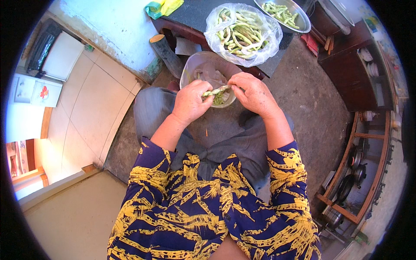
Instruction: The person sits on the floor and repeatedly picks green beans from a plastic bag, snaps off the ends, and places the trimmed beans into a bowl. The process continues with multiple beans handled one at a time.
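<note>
Between my two hands a green bean pod point(217, 91) with brownish mottling is stretched out, slightly slanted. My left hand point(194, 100) grips its left end in a closed fist with the thumb along it. The fingertips of my right hand point(253, 93) pinch the other end. Directly below is a pale plastic bin point(191, 65) holding green scraps point(221, 97) and some crumpled, whitish material. Beyond the bin, a clear plastic bag point(213, 32) full of long bean pods point(240, 34) lies open on a dark table. A metal bowl point(304, 24) with bean pieces point(281, 13) stands to its right.
The dark tabletop point(191, 16) carries a yellow and teal plastic bag point(164, 8) at its left. A cut log point(167, 55) leans beside the bin. On the right are a dark wooden cabinet point(344, 71) and a wood-framed shelf point(349, 130) with pots point(359, 174).
</note>
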The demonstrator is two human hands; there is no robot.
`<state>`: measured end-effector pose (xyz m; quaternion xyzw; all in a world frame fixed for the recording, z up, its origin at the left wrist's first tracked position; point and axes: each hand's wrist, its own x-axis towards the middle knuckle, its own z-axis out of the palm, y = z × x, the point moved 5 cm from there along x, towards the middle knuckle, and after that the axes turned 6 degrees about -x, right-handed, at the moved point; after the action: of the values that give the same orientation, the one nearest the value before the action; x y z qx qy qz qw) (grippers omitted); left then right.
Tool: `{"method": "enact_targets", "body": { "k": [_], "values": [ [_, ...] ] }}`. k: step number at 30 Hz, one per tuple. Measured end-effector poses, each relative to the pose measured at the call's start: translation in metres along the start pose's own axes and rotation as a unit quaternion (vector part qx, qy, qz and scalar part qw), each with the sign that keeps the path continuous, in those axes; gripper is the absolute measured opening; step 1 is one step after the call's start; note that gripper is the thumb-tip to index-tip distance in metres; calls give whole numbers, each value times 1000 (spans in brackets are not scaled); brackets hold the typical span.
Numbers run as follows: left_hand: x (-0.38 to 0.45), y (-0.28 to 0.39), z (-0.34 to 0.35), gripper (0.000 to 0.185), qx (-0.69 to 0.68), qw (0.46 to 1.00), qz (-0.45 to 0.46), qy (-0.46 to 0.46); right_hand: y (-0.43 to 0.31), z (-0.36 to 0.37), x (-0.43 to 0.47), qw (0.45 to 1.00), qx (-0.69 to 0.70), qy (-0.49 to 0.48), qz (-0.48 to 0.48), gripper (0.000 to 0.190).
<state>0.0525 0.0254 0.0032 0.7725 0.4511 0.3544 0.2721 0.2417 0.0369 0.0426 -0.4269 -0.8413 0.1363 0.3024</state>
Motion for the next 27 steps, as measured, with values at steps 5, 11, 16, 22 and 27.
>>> {"method": "enact_targets", "body": {
  "k": [5,11,16,22,27],
  "values": [
    [2,7,3,18,32,999,6,-23,-18,4,3,996,-63,-4,-59,12],
    [1,4,12,16,14,999,9,-51,-13,23,-3,996,-78,-42,-32,7],
    [1,-2,19,16,-78,997,22,-17,-8,41,-8,998,-36,-33,51,9],
    [-1,-11,17,15,-191,975,-46,108,7,62,-15,951,211,35,223,17],
    [-3,-38,0,14,-392,890,-170,155,47,72,-30,956,157,51,243,17]
  ]
}}
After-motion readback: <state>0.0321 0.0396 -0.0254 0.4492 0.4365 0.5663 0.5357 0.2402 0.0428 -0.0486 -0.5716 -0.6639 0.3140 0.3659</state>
